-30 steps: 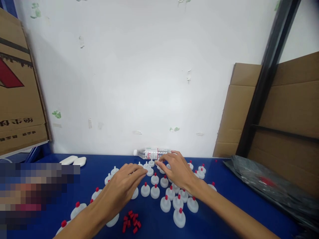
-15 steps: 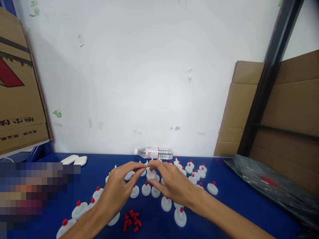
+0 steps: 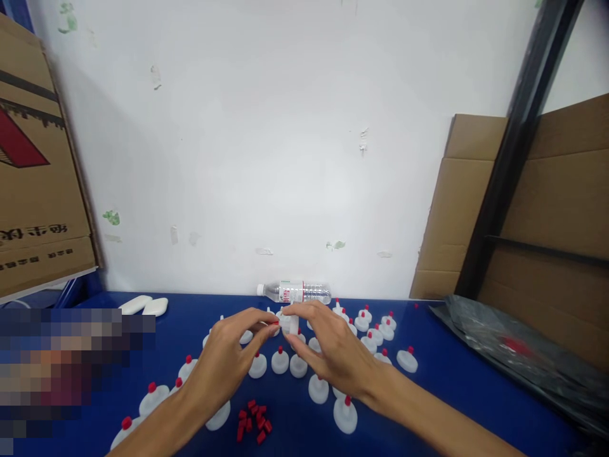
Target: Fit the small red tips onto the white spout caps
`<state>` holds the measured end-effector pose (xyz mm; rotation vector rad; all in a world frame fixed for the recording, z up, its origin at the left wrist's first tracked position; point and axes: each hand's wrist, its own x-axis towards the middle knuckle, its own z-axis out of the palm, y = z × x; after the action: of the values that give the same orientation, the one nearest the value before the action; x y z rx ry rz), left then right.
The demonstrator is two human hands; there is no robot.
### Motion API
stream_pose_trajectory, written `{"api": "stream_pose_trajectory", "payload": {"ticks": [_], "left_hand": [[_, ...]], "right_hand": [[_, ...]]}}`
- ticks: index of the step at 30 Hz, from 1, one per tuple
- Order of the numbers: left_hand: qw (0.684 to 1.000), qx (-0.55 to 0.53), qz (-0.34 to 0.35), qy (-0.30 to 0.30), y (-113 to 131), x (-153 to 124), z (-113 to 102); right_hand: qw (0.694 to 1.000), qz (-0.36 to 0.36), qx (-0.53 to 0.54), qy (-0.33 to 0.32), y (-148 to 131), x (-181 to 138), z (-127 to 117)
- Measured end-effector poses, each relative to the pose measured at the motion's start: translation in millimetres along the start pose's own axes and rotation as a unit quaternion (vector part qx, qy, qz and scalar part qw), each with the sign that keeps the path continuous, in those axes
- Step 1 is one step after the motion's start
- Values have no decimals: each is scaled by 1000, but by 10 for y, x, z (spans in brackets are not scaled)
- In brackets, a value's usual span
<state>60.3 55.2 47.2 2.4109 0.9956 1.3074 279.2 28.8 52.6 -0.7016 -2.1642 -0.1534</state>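
Observation:
My left hand (image 3: 238,346) pinches a small red cap (image 3: 276,324) between thumb and fingertips. Facing it, my right hand (image 3: 328,346) grips a white nozzle lid (image 3: 292,324) by its edge, turned on its side so the tip points at the red cap. Whether cap and tip touch, I cannot tell. Below the hands, a loose pile of red caps (image 3: 248,424) lies on the blue table (image 3: 285,438). Around them stand several white lids with red-capped nozzles, such as the lid (image 3: 345,417) at the front right. Some lids behind my hands are partly hidden.
A clear plastic bottle (image 3: 316,292) lies on its side against the wall. Two white oval pieces (image 3: 155,306) rest at the back left. Grey plastic bags (image 3: 495,343) cover the right side, and a cardboard box (image 3: 42,190) stands at the far left.
The white lid has tilted onto its side between my hands. The red cap in my left fingertips now shows, with a small gap opened between the two hands.

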Motion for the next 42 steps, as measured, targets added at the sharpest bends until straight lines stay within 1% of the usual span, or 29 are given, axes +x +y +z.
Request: {"api": "stream_pose_trajectory", "payload": {"ticks": [4,7,9,13,17,22,26,30,32,35,38,42], "left_hand": [[1000,14,15,-20,-48,21,-8],[998,26,50,-43,-76,14,10],[996,31,61,-55,-70,-9,22],[996,29,54,-65,-15,-65,27],[995,27,51,-76,0,-83,14],[995,23,43,-91,-27,-92,29],[995,6,29,-99,5,-116,49],[994,4,25,-102,34,-108,34],[994,20,32,-100,32,-93,23],[991,52,48,-113,13,-63,7],[988,84,39,-123,-18,-16,-40],[982,126,21,-142,-65,53,-156]], "right_hand": [[1000,-13,7,23,-32,13,-1],[999,-41,5,29,-36,13,20],[997,-67,2,31,-29,9,36],[993,-109,-13,34,-12,0,48],[989,-136,-48,23,-20,-8,35],[985,-149,-88,18,-48,-27,13],[984,-148,-104,-2,-68,-52,-20],[986,-124,-103,-37,-94,-44,-24],[987,-107,-97,-75,-111,-19,-14],[982,-85,-86,-148,-114,46,-44],[977,-34,-81,-194,-38,157,-193],[973,75,-80,-204,216,364,-463]]}}
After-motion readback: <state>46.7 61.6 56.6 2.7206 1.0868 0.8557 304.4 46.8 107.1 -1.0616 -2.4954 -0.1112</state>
